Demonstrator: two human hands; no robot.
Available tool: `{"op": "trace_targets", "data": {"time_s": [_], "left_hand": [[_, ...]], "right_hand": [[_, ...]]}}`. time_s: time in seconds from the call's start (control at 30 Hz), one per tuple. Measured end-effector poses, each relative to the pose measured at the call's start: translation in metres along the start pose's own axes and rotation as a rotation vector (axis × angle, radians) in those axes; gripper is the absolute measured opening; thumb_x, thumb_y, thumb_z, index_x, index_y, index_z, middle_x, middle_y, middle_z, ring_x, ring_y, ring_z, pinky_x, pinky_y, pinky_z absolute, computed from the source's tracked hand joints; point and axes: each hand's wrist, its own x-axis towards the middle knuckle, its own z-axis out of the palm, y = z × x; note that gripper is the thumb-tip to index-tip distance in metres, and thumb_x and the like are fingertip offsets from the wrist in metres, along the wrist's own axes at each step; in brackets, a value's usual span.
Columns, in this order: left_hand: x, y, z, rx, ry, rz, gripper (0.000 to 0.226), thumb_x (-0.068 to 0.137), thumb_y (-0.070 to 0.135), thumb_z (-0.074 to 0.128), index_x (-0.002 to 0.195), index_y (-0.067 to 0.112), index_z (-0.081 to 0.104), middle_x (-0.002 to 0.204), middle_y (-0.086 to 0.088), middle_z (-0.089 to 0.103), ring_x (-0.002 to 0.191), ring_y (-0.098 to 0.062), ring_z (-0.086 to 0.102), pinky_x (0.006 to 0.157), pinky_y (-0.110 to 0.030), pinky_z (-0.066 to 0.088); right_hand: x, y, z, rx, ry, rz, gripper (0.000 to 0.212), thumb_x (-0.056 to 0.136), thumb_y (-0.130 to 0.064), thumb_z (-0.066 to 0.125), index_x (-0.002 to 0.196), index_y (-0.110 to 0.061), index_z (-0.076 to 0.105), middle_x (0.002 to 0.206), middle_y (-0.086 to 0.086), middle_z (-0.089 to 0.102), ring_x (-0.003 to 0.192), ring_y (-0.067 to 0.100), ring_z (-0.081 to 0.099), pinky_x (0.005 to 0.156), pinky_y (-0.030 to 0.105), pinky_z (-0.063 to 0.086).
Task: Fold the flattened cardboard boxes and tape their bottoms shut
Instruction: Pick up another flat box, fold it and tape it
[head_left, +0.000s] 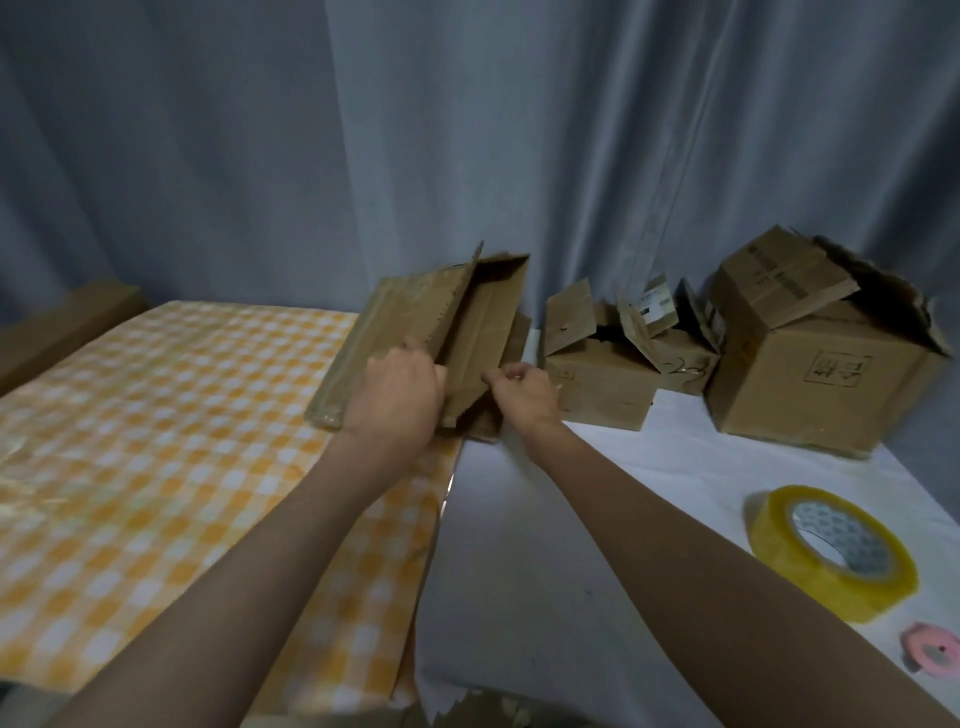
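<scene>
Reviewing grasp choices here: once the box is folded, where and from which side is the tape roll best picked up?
Probably from above, at the outer rim. The tape roll lies flat on the white table with its core hole facing up and open space around it, so fingers can go into the hole and the thumb over the yellow wall. The right hand is nearer.

Both arms are stretched forward; the left hand (397, 392) and right hand (522, 395) are curled tight.
</scene>
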Motion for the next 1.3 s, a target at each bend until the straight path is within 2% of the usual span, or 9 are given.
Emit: {"op": "trace_targets", "data": {"time_s": [0.07,0.2,0.37,0.57,0.67,0.77,0.9,1.13,1.3], "left_hand": [[-0.009,-0.006,-0.021,-0.051,0.05,-0.032,0.006,0.097,0.014,0.042,0.095,0.009,0.044,0.078,-0.011,0.048,0.068,-0.03,0.041,0.063,-0.039,0.031],[-0.028,-0.017,-0.05,-0.094,0.121,0.006,0.009,0.095,0.016,0.044,0.09,0.009,0.042,0.08,-0.01,0.043,0.072,-0.033,0.039,0.063,-0.038,0.03],[-0.034,-0.022,-0.096,-0.25,-0.007,-0.067,0.021,0.092,0.029,0.049,0.078,0.013,0.048,0.082,-0.011,0.058,0.075,-0.033,0.057,0.063,-0.038,0.043],[-0.047,0.015,-0.126,-0.489,-0.266,0.002,0.03,0.093,0.034,0.063,0.111,0.01,0.063,0.104,-0.013,0.068,0.092,-0.034,0.067,0.081,-0.045,0.058],[-0.067,0.053,-0.125,-0.488,-0.313,0.046,0.021,0.09,0.027,0.064,0.102,0.01,0.069,0.098,-0.012,0.07,0.086,-0.029,0.069,0.075,-0.042,0.06],[-0.091,0.095,-0.118,-0.532,-0.417,0.087,0.012,0.089,0.013,0.058,0.092,0.007,0.068,0.088,-0.013,0.07,0.068,-0.025,0.072,0.057,-0.036,0.062],[-0.115,0.14,-0.101,-0.464,-0.532,0.116,0.017,0.091,0.008,0.052,0.075,0.009,0.056,0.082,-0.012,0.064,0.062,-0.024,0.067,0.046,-0.027,0.055],[-0.112,0.149,-0.093,-0.518,-0.59,0.038,0.018,0.094,0.004,0.047,0.078,0.007,0.055,0.079,-0.011,0.062,0.059,-0.021,0.064,0.04,-0.021,0.048],[-0.106,0.126,-0.085,-0.723,-0.592,-0.099,0.006,0.092,0.006,0.057,0.087,0.006,0.059,0.08,-0.011,0.064,0.066,-0.022,0.063,0.041,-0.021,0.047]], "right_hand": [[-0.007,-0.019,-0.001,0.134,-0.055,0.003,0.022,0.093,-0.034,0.061,0.108,-0.018,0.064,0.106,0.005,0.069,0.101,0.025,0.067,0.087,0.038,0.057],[-0.032,-0.056,-0.01,0.178,-0.052,-0.088,0.02,0.098,-0.015,0.051,0.115,-0.01,0.06,0.114,0.012,0.063,0.086,0.025,0.068,0.051,0.019,0.054],[-0.082,-0.085,-0.051,0.138,-0.058,-0.121,0.013,0.097,-0.006,0.046,0.104,-0.006,0.058,0.118,0.018,0.06,0.07,0.028,0.073,0.056,0.03,0.061],[-0.158,-0.096,-0.138,0.016,-0.02,-0.12,0.012,0.097,-0.007,0.049,0.088,-0.01,0.057,0.089,0.014,0.065,0.053,0.025,0.069,0.055,0.039,0.062],[-0.187,-0.09,-0.182,-0.105,0.005,-0.124,0.017,0.092,-0.005,0.045,0.094,-0.003,0.062,0.088,0.023,0.067,0.058,0.036,0.069,0.048,0.04,0.059],[-0.208,-0.072,-0.218,-0.221,-0.003,-0.063,0.022,0.087,-0.003,0.042,0.087,0.001,0.064,0.075,0.022,0.069,0.05,0.03,0.063,0.042,0.026,0.049],[-0.22,-0.039,-0.246,-0.301,-0.005,0.048,0.021,0.085,-0.002,0.042,0.079,0.0,0.062,0.065,0.018,0.068,0.047,0.028,0.064,0.042,0.025,0.049],[-0.207,0.008,-0.251,0.108,-0.065,0.172,0.019,0.089,0.0,0.046,0.1,0.0,0.061,0.073,0.017,0.063,0.052,0.022,0.061,0.041,0.024,0.047],[-0.206,0.02,-0.238,0.456,-0.099,0.285,0.008,0.094,-0.002,0.052,0.091,-0.004,0.059,0.068,0.012,0.063,0.051,0.018,0.058,0.043,0.022,0.047]]}}
